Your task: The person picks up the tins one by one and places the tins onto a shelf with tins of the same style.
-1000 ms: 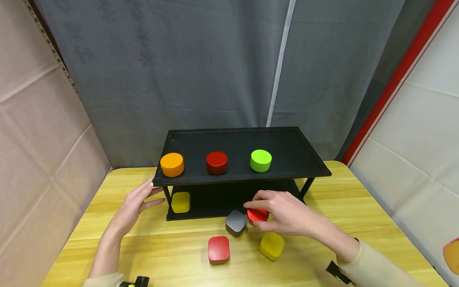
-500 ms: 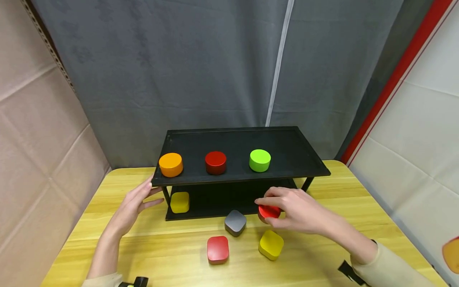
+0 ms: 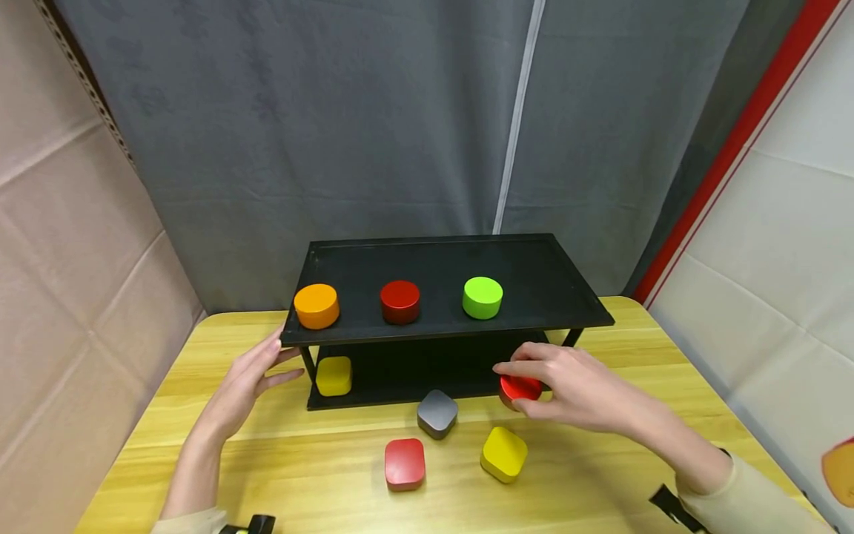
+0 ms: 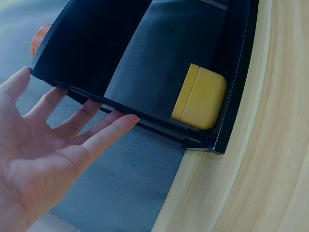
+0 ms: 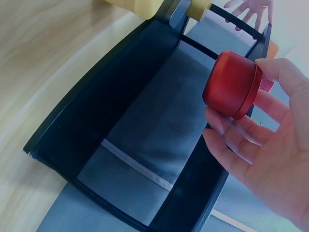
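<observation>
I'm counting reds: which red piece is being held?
The round red in the right hand; the other round red stands on the top shelf, the square red on the table.

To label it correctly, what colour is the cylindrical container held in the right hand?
Red; the right wrist view shows the cylindrical container best.
</observation>
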The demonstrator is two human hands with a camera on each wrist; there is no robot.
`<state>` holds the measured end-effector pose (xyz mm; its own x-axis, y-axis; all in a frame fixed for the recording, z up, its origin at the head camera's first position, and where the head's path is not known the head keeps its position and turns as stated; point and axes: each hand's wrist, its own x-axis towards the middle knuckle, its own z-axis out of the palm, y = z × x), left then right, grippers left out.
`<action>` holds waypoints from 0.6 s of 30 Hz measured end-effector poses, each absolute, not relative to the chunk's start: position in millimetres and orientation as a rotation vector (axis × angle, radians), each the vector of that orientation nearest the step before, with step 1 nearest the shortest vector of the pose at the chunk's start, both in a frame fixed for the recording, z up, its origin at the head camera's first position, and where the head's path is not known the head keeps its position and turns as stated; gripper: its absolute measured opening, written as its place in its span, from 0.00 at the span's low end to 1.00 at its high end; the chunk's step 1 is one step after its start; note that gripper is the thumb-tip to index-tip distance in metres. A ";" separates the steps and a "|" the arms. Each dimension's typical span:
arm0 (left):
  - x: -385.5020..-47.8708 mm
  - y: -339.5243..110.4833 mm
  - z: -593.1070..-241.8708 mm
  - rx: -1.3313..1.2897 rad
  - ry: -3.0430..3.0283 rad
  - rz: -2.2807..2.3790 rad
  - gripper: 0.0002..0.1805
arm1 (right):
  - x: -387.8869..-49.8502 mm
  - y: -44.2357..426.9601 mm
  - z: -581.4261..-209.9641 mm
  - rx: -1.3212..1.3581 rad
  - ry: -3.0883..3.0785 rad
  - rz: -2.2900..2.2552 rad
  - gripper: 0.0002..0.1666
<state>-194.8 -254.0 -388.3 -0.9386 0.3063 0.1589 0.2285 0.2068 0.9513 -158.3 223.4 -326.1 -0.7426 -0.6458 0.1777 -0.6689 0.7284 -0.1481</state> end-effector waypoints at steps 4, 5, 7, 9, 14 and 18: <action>-194.8 -253.8 -388.4 0.534 2.388 1.864 0.30 | -157.4 228.7 -323.2 1.061 -2.812 0.296 0.25; -195.0 -253.7 -388.5 0.535 2.388 1.865 0.30 | -157.2 229.9 -322.4 1.056 -2.815 0.294 0.25; -195.5 -253.7 -388.8 0.538 2.387 1.867 0.30 | -156.8 232.3 -320.9 1.047 -2.818 0.285 0.25; -196.1 -253.7 -389.1 0.539 2.384 1.872 0.30 | -156.4 234.4 -319.3 1.040 -2.818 0.275 0.25; -196.6 -254.1 -389.7 0.545 2.375 1.879 0.30 | -155.9 238.7 -315.0 1.025 -2.816 0.231 0.25; -196.2 -254.4 -389.5 0.549 2.369 1.884 0.30 | -156.0 240.3 -311.0 1.023 -2.817 0.204 0.25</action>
<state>-196.2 -254.4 -389.5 -0.9342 0.3146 0.1680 0.2345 0.1868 0.9540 -156.0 240.3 -311.0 -0.7599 -0.6261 0.1747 -0.6448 0.7601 -0.0803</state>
